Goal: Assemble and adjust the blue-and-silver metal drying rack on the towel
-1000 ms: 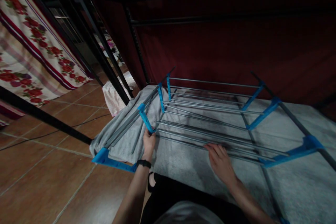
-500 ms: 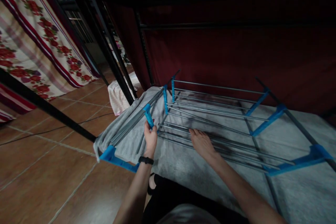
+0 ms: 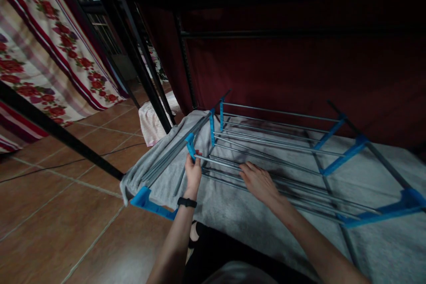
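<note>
The grey-covered bed [image 3: 392,248] carries a rack [image 3: 388,167]; near its far edge, rods [image 3: 282,112] already span the blue brackets [image 3: 213,128], while toward the front edge some look unjoined at left. A black bar [image 3: 66,137] slants past the left corner. The left hand [image 3: 193,172] grips a front bracket [image 3: 190,142]; the right hand [image 3: 258,180] pinches a loose-looking rod [image 3: 216,160].

The scene is dim, the top of the frame nearly black, and the dark red cloth [image 3: 299,71] loses detail toward the right edge. A small bright patch shows at upper left. Pale glare lies on the tiled floor [image 3: 123,268] at lower left. Soft shadows darken the grey blanket [image 3: 229,213] beneath the metal rods [image 3: 218,161]. Fine texture looks smeared; wide-angle stretch marks the edges.
</note>
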`<state>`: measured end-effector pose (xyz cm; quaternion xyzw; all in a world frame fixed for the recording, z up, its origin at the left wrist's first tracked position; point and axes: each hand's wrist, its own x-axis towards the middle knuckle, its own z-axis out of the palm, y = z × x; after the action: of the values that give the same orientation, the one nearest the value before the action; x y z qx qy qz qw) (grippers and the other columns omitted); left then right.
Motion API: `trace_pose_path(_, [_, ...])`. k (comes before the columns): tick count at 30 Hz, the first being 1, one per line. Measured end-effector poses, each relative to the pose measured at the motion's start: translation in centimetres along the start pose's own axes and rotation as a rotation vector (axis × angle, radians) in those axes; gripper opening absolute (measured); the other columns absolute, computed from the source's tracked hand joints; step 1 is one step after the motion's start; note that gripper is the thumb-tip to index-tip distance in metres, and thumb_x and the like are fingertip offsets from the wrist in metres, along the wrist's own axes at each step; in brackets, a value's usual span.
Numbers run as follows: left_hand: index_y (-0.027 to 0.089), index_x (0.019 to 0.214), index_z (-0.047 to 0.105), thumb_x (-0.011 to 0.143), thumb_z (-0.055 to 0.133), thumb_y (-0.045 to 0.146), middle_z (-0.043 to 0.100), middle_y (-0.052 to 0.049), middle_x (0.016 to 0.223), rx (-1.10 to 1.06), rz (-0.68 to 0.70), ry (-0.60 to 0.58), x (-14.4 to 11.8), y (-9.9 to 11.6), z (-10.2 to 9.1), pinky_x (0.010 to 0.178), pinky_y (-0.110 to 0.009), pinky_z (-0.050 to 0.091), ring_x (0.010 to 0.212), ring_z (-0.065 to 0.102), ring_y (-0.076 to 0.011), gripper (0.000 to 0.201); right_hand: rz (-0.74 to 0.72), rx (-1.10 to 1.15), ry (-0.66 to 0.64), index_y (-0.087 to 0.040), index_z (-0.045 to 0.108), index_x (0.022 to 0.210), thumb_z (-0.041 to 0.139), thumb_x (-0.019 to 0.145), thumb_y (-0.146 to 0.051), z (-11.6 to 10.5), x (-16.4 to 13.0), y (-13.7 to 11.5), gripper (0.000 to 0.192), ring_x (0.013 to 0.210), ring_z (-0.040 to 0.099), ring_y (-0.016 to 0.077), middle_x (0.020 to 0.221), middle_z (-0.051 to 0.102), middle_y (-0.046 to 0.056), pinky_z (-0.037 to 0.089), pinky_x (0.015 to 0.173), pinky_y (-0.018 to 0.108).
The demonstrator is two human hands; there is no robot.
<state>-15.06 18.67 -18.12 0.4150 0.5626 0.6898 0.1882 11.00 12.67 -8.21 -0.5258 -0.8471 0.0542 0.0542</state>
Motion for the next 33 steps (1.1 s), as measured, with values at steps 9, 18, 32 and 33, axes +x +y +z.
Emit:
trace_pose_path(9, [0.020,0.099,0.065,0.083,0.061,0.030,0.072,-0.008,0.097,0.025,0.017,0.010,-1.3,0.5,0.3,0.090,-0.036,0.051,0.093,0.068,-0.0232,0.020,-0.007,0.006,-0.001,-0.022,0.062,0.113,0.034,0.106,-0.029,0.0,-0.2,0.3,0.030,0.100,0.066,0.0187,0.116,0.068,0.007,0.044,0.078,0.027])
trace_pose_path(18, [0.020,0.118,0.062,0.086,0.062,0.031,0.071,-0.008,0.103,0.016,0.015,-0.022,-1.7,0.6,0.1,0.100,-0.038,0.049,0.102,0.067,-0.0235,0.034,-0.059,-0.035,0.021,-0.021,0.063,0.116,0.032,0.107,-0.031,0.6,0.0,0.2,0.034,0.100,0.066,0.0202,0.115,0.069,0.009,0.047,0.081,0.029])
trace_pose_path(32, [0.019,0.107,0.064,0.082,0.063,0.031,0.069,-0.006,0.094,0.021,0.066,0.006,-1.4,-0.2,0.4,0.096,-0.037,0.048,0.092,0.064,-0.0219,0.028,-0.092,0.001,-0.005,-0.022,0.062,0.116,0.030,0.108,-0.033,0.1,0.9,-0.4,0.035,0.103,0.067,0.0201,0.118,0.070,0.008,0.048,0.082,0.030])
trace_pose_path(33, [0.019,0.108,0.064,0.081,0.062,0.029,0.069,-0.006,0.094,0.028,0.068,0.007,-1.4,-0.2,0.5,0.096,-0.037,0.048,0.092,0.064,-0.0217,0.029,-0.095,0.008,-0.002,-0.021,0.062,0.116,0.031,0.108,-0.033,0.1,0.9,-0.3,0.034,0.102,0.068,0.0201,0.117,0.071,0.007,0.048,0.082,0.031])
